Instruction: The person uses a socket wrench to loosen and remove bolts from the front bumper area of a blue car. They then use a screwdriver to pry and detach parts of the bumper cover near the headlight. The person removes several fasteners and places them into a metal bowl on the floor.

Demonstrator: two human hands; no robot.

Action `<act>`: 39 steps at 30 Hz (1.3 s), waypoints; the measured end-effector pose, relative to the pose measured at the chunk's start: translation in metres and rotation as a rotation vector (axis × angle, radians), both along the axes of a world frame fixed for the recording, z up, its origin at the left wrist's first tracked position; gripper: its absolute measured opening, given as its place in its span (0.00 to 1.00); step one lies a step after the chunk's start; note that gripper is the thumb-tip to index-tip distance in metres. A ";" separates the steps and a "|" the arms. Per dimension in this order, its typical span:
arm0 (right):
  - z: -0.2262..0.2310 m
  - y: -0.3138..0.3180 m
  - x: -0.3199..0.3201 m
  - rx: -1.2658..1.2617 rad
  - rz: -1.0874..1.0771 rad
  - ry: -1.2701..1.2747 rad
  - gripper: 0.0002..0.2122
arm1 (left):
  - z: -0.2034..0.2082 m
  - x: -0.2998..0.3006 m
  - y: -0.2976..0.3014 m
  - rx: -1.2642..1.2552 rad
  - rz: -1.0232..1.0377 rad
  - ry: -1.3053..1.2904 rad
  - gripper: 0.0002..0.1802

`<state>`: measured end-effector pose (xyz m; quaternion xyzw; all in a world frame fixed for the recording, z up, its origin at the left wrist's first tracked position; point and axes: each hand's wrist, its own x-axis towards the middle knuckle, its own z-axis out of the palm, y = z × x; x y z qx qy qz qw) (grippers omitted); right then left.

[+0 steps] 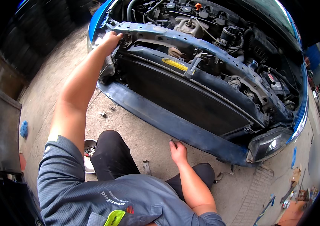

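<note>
Person kneels before blue car front point(190, 124), bumper off. Left hand point(111, 39) closed around headlight mount point(124, 40) at upper corner. Right hand point(178, 150) rests on floor point(137, 132), fingers spread, holding nothing. Step seems loosening mount; next needs firm grip and steady twist.

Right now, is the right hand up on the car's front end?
No, the right hand is pressed down on the concrete floor just below the blue lower crossmember, while the left hand reaches up to the radiator support.
</note>
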<state>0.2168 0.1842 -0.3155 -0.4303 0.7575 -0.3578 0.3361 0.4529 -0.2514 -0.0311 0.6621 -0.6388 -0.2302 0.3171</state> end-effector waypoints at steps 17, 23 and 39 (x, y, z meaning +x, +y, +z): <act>0.006 0.003 -0.002 0.069 -0.019 -0.017 0.20 | -0.051 0.024 -0.067 -0.298 -0.072 -0.196 0.24; 0.007 0.002 0.000 0.065 -0.022 -0.020 0.20 | -0.056 0.045 -0.094 0.161 -0.056 0.357 0.24; 0.006 0.005 -0.002 0.034 -0.047 0.009 0.20 | -0.054 0.021 -0.074 -0.018 -0.081 0.163 0.22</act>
